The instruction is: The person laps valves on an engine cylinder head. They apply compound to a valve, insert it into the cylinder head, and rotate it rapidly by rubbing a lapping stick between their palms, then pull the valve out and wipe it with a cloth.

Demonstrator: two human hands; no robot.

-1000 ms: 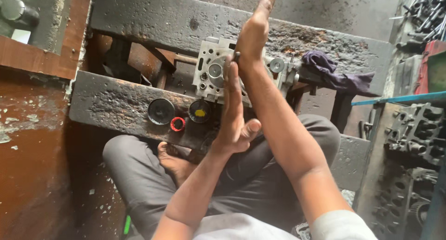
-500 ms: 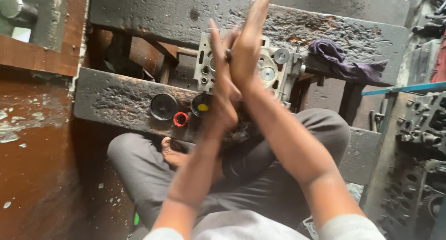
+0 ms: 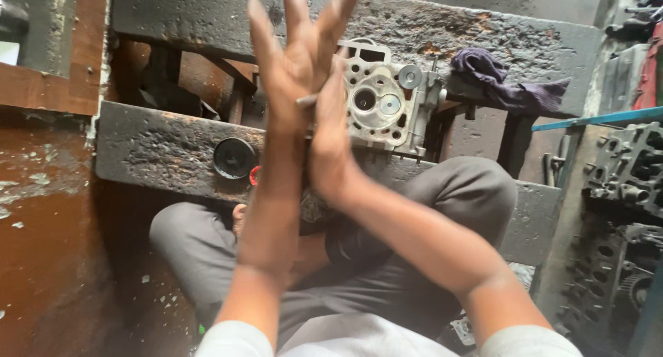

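Pressing palm to palm, left hand (image 3: 286, 74) and right hand (image 3: 330, 132) trapping a thin metal rod (image 3: 308, 101) between flat palms; fingers splayed straight, not curled. Only a short grey end of the rod showing at the left hand's edge; rest hidden between the palms. Grip therefore flat and clamped on the rod, not a fist.

Hovering directly in front of a grey metal cylinder head (image 3: 383, 101), hands overlapping its left part. Cylinder head resting across two grimy dark beams forming the surface (image 3: 159, 146), round valve faces and ports showing.

Sitting left of the cylinder head on the near beam: a black round cap (image 3: 233, 157), and beside it a small red ring (image 3: 253, 175), partly hidden by the left forearm.

Lying right of the cylinder head on the far beam: a crumpled dark purple rag (image 3: 494, 74).

Standing further right of the cylinder head, at the frame edge: more greasy engine parts (image 3: 625, 170). Showing below the cylinder head: crossed legs in grey trousers (image 3: 442, 191).
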